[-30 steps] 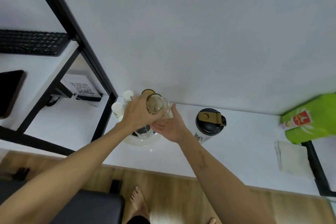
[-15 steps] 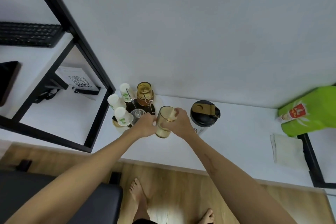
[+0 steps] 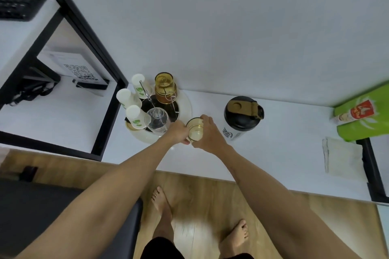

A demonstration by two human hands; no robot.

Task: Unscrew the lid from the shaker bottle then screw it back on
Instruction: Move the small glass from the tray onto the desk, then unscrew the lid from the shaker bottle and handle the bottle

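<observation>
**Amber glass held in both hands, shaker bottle untouched beside it**

White tabletop (image 3: 273, 153) is seen from above, set against a pale wall, with wood-look flooring below its near edge and two bare feet visible on the floor. One shaker bottle (image 3: 240, 121) is stood upright on the table, its black lid (image 3: 242, 112) with a tan flip cap in place. It is just to the right of the hands and is touched by neither.

One small amber glass (image 3: 195, 129) is held between the two hands. The left hand (image 3: 177, 132) is curled against its left side, and the right hand (image 3: 208, 134) is wrapped around its right side, with fingers reaching over the rim. Whether the glass is resting on the table or is lifted slightly cannot be told.

To the left, one round tray (image 3: 186, 104) is seen. On it three white cups (image 3: 131, 101) with green marks are counted, all upended, along with one clear glass (image 3: 157, 121) and one amber jar (image 3: 165, 87).

At the far right, one green bag (image 3: 364, 120) and one folded white cloth (image 3: 343, 156) are laid. At the left, a black frame (image 3: 84, 27) is seen, with one keyboard (image 3: 19, 2) on the upper shelf and one QR-code card (image 3: 81, 71) below.
</observation>
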